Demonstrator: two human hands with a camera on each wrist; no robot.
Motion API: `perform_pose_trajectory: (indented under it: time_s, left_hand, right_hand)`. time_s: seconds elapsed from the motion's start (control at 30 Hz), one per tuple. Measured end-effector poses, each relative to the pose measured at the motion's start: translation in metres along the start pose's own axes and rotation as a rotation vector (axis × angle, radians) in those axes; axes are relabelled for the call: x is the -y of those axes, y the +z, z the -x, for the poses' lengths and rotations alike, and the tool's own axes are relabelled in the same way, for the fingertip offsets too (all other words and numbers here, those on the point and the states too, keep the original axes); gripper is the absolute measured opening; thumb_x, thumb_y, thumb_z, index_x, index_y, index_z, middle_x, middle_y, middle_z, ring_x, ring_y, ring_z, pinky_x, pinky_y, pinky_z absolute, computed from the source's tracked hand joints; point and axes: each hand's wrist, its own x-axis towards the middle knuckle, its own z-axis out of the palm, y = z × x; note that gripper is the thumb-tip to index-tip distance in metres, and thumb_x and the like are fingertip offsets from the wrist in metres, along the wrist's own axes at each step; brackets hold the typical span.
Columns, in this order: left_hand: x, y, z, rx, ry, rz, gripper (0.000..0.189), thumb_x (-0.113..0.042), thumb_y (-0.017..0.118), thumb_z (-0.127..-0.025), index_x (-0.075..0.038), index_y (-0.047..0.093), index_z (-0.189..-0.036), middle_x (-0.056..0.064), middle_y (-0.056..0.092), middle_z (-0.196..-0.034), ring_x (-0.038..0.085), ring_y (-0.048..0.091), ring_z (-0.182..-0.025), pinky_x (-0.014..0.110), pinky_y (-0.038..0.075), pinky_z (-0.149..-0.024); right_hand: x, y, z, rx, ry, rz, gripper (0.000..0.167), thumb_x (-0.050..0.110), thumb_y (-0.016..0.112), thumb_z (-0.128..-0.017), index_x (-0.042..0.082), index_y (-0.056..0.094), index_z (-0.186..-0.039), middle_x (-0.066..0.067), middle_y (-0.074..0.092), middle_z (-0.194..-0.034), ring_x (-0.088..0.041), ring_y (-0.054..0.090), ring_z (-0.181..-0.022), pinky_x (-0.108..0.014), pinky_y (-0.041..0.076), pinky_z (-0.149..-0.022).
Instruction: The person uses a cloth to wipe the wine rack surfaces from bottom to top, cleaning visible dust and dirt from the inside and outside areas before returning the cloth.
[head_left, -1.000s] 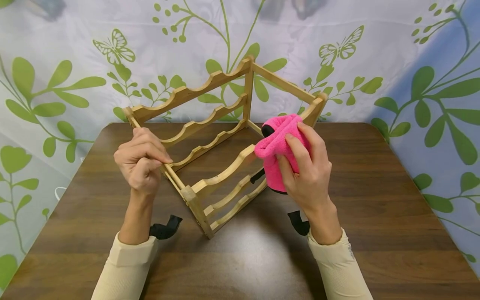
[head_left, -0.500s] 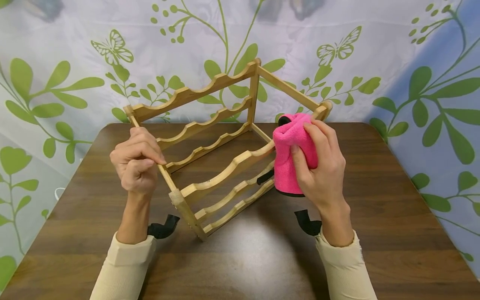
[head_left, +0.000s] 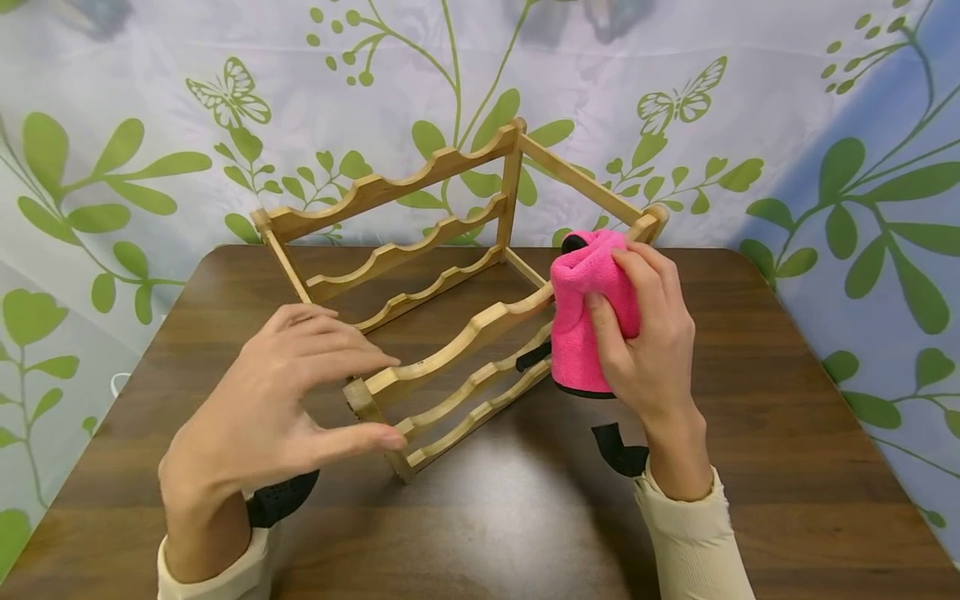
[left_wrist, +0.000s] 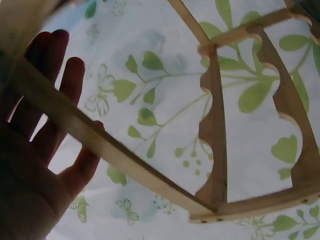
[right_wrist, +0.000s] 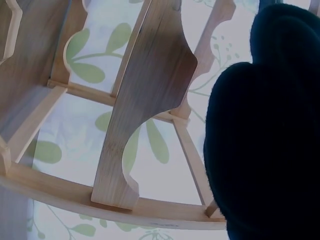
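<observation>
A light wooden rack with wavy-edged rails, like a wine rack (head_left: 487,321), stands at an angle on the table. My right hand (head_left: 660,350) grips a folded pink cloth (head_left: 581,342) with black edging against the rack's right front rail. In the right wrist view the cloth (right_wrist: 265,145) is a dark shape beside a scalloped slat (right_wrist: 145,95). My left hand (head_left: 262,408) is at the rack's near left corner, fingers extended and thumb spread apart. Behind a wooden bar (left_wrist: 120,155) in the left wrist view, the fingers of that hand (left_wrist: 25,185) look loosely spread.
The dark brown wooden table (head_left: 487,533) runs under the rack. A pale curtain (head_left: 585,75) with green leaves and butterflies hangs behind it. Black mounts (head_left: 622,450) sit at the wrists.
My left hand has let go of the rack's left bar and moved nearer, its fingers opening out. My right hand first slid right along the rail with the cloth, then stayed almost still.
</observation>
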Motion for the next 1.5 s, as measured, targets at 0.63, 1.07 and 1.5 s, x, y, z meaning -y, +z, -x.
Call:
perform_pose_trajectory:
  time_s: [0.63,1.07,1.5]
  left_hand:
    - [0.027,0.002,0.0,0.058,0.0,0.184,0.024,-0.034,0.067,-0.096,-0.013,0.076,-0.102,-0.004,0.071,-0.1,0.017,0.063,-0.1,0.051,0.022,-0.113]
    - [0.021,-0.017,0.009,0.028,-0.309,-0.06,0.065,-0.034,0.086,-0.072,-0.004,0.066,-0.126,0.009,0.048,-0.146,0.03,0.04,-0.134,0.048,0.029,-0.109]
    - [0.036,-0.024,0.008,0.106,-0.566,0.192,0.113,-0.02,0.086,-0.079,-0.038,0.006,-0.156,-0.014,0.009,-0.161,0.013,0.024,-0.144,0.036,0.029,-0.112]
  right_hand:
    - [-0.006,0.013,0.005,-0.112,-0.016,0.095,0.037,0.016,0.069,-0.087,0.0,0.061,-0.12,-0.02,0.057,-0.128,-0.034,0.057,-0.113,-0.05,0.052,-0.091]
    - [-0.006,0.017,0.003,-0.173,-0.043,0.158,0.034,0.017,0.07,-0.087,0.001,0.063,-0.116,-0.022,0.059,-0.123,-0.038,0.059,-0.107,-0.055,0.053,-0.087]
    - [0.012,0.015,-0.011,-0.725,0.031,-0.027,0.031,0.003,0.071,-0.081,-0.01,0.055,-0.105,-0.017,0.054,-0.123,-0.032,0.05,-0.118,-0.048,0.048,-0.098]
